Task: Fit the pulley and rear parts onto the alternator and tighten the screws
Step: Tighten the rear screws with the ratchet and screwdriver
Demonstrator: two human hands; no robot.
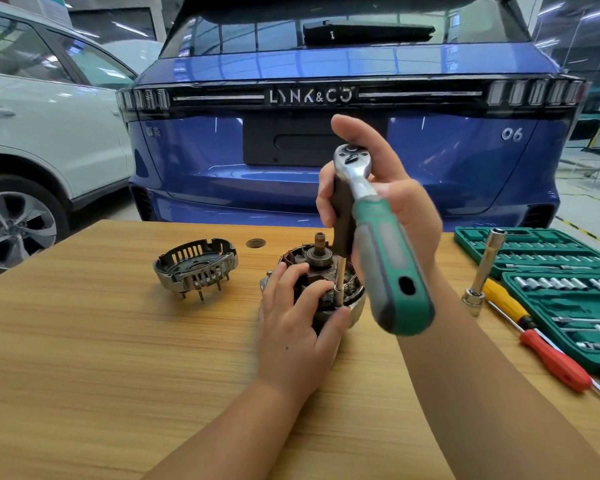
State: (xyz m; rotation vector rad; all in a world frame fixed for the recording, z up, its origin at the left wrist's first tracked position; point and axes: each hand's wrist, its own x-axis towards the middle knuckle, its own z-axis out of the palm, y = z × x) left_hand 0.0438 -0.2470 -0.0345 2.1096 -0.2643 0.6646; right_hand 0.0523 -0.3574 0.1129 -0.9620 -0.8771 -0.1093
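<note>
— Where's the alternator (321, 271)?

— Middle of the frame, on the wooden table (84, 341), shaft end pointing up. The left hand (291, 327) is wrapped around its near side, fingers over the top edge and thumb pressed along the rim.

— And the other hand?

— The right hand (388, 202) is raised above it, curled around the neck of a ratchet wrench (378, 237). The chrome head sits up by the fingers, and the green and grey handle slants down toward the lower right of the frame. A dark extension (343, 220) drops from the head, with a thin metal shank reaching to a socket (338, 292) at the alternator's rim, right by the left thumb.

— Is the socket seated on a screw?

— I can't tell; the thumb and housing hide the tip.

— What else is on the table?

— A slotted rear cover (194, 265) lies apart, left of centre, pins sticking down. At the right edge there's an open green socket case (548, 258), a long chrome socket bar (484, 268) leaning beside it, and a red-handled screwdriver (555, 358) with a yellow-handled screwdriver (503, 296) just above it. A blue car (326, 81) fills the background, a white car (49, 116) in the upper left.
</note>
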